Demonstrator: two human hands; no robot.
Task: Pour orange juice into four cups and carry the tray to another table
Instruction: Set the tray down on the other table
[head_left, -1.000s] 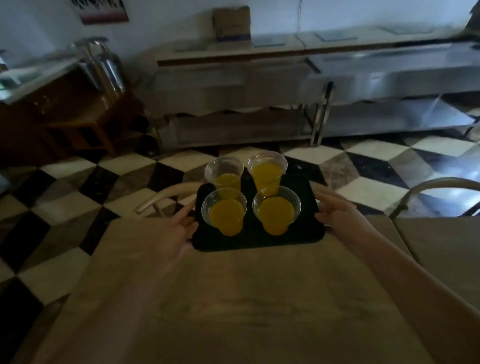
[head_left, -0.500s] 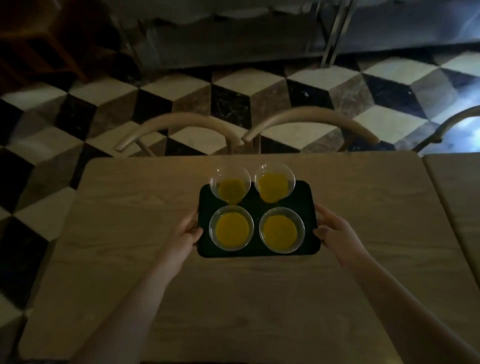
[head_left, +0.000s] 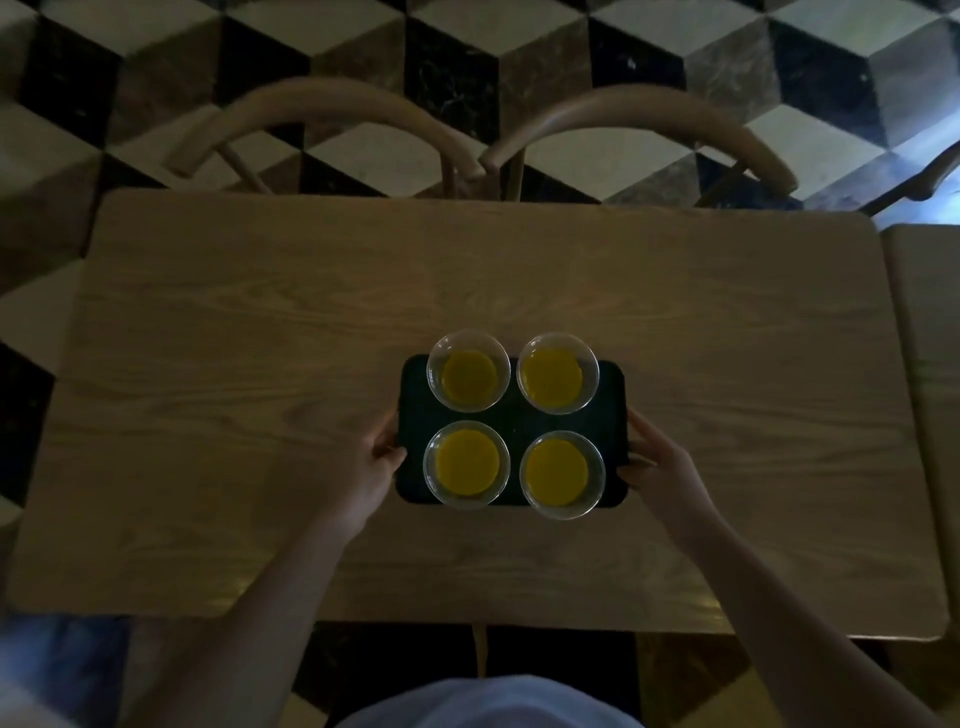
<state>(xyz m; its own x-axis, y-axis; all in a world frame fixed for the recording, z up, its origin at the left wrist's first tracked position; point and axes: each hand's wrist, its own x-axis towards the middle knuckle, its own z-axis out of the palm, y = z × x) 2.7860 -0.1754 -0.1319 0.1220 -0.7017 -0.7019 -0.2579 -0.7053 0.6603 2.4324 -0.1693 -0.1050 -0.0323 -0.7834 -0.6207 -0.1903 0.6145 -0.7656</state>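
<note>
A small black tray (head_left: 514, 423) sits over the middle of a wooden table (head_left: 260, 364). It carries several clear plastic cups of orange juice in a square: far left cup (head_left: 468, 376), far right cup (head_left: 557, 373), near left cup (head_left: 466, 464), near right cup (head_left: 562, 475). My left hand (head_left: 366, 465) grips the tray's left edge, thumb on the rim. My right hand (head_left: 662, 462) grips the right edge. I cannot tell whether the tray rests on the table or hovers just above it.
Two curved wooden chair backs (head_left: 322, 117) (head_left: 639, 119) stand side by side at the table's far edge. A second wooden table (head_left: 930, 364) adjoins on the right. The floor (head_left: 467, 47) is tiled in black, white and brown cubes.
The view tilted down from the steel counters to straight over the table. The tray, held in both hands, came over the table and sank toward its top.
</note>
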